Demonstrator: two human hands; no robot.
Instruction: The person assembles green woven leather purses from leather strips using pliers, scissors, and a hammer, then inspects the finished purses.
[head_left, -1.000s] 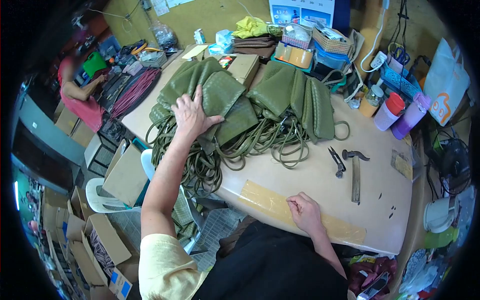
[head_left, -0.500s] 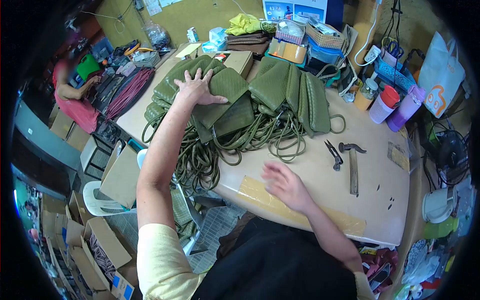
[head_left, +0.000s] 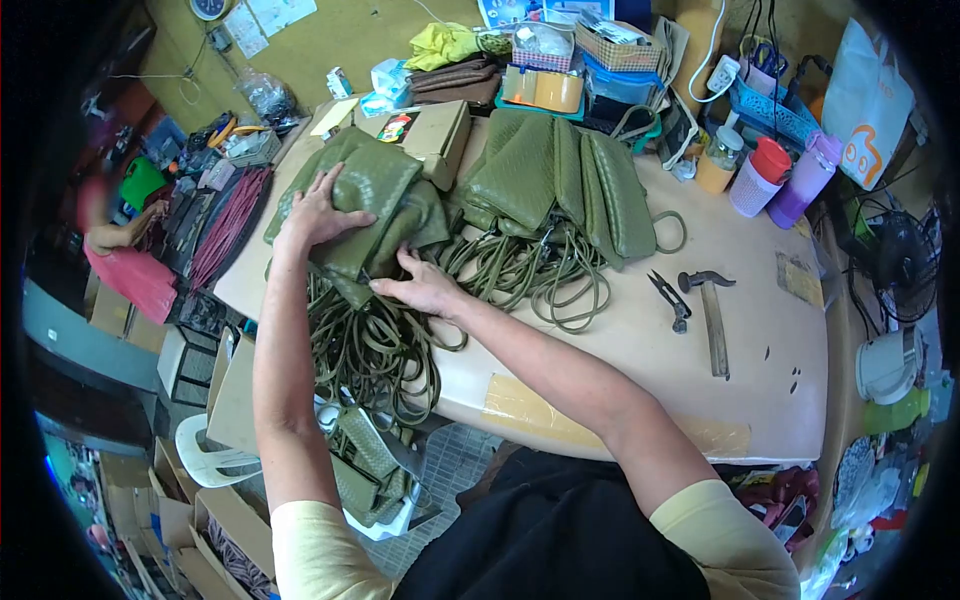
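My left hand [head_left: 322, 212] lies with spread fingers on top of the left pile of green woven pieces [head_left: 375, 180]. At the near right side of that pile is my right hand [head_left: 425, 284], thumb raised and fingers apart, its fingertips touching the green material. Long green cords [head_left: 375, 350] hang from the pile over the table's front edge. To the right lies a second stack of green pieces [head_left: 520, 170], with looped cords [head_left: 580, 280] in front of it.
Pliers [head_left: 672, 300] and a hammer [head_left: 715, 325] lie on the table [head_left: 620, 370] at right. Behind the piles are a cardboard box [head_left: 440, 140] and baskets [head_left: 615, 50]. Bottles [head_left: 757, 177] stand back right. A person [head_left: 125, 245] in red works at far left.
My right hand has moved left and away from me to the left pile. The left pile has shifted left, apart from the right stack, with my left hand still on it.
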